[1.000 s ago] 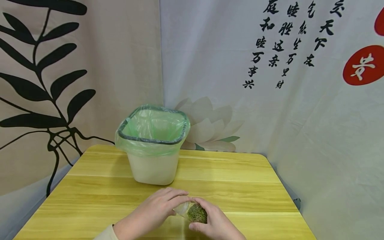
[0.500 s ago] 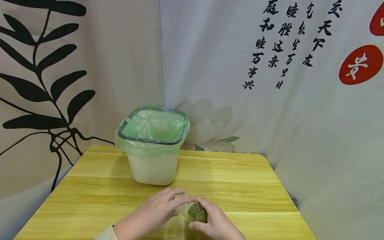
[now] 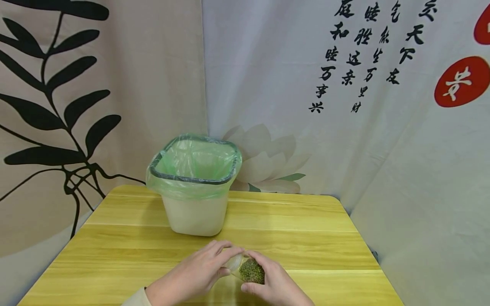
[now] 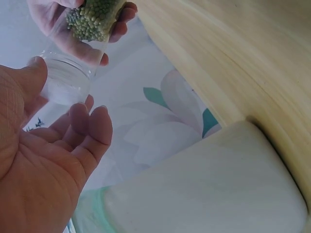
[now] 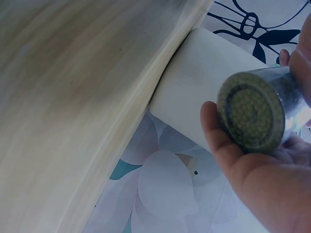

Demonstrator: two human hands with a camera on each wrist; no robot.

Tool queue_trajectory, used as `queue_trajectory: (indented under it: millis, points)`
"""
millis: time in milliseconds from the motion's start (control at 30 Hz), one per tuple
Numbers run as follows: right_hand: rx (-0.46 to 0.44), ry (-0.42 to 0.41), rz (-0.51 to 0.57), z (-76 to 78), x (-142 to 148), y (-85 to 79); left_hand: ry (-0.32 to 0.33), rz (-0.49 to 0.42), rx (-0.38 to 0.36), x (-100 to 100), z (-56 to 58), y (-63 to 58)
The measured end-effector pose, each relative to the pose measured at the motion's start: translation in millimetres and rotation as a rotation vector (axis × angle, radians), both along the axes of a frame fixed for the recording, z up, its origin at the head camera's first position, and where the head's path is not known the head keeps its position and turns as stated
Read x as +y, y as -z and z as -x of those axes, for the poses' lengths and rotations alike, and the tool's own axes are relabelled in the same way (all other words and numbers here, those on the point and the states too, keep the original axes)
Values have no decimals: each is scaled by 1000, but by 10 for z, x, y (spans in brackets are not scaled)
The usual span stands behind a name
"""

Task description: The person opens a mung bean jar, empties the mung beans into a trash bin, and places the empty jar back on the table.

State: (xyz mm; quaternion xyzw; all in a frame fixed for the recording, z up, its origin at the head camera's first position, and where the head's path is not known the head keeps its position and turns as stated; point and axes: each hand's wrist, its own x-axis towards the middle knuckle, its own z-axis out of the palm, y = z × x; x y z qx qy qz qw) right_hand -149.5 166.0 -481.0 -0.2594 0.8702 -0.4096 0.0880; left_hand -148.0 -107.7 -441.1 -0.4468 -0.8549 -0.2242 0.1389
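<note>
A small clear jar of green mung beans is held tilted above the near part of the table. My right hand grips its body, thumb below and fingers over the top. Its bean-filled base faces the camera in the right wrist view. My left hand holds the translucent lid at the jar's other end between thumb and curled fingers. The lid sits on the jar mouth, partly covered by the fingers in the head view.
A whitish waste bin with a green plastic liner stands beyond my hands, at the back left of the wood-grain table. Printed cloth curtains hang behind and beside the table.
My left fingers and thumb have shifted slightly around the lid, and more of it shows now. The right hand and jar hold nearly the same place.
</note>
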Motion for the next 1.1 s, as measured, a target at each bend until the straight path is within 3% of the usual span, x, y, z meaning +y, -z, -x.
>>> queue_trajectory:
  millis: [233, 667, 767, 967, 1100]
  points:
    - [-20, -9, 19, 5, -2, -5, -20, 22, -59, -7, -8, 23]
    - [-18, -9, 41, 6, 6, -30, -45, 13, 15, 20, 2, 61]
    - [-18, -8, 36, 3, 8, -32, -43, 14, -8, 19, 0, 54]
    - [14, -9, 5, -10, 10, -37, -42, 27, -136, -6, -21, 16]
    - [31, 3, -26, -16, 14, -47, -14, 24, -87, -6, -10, 20]
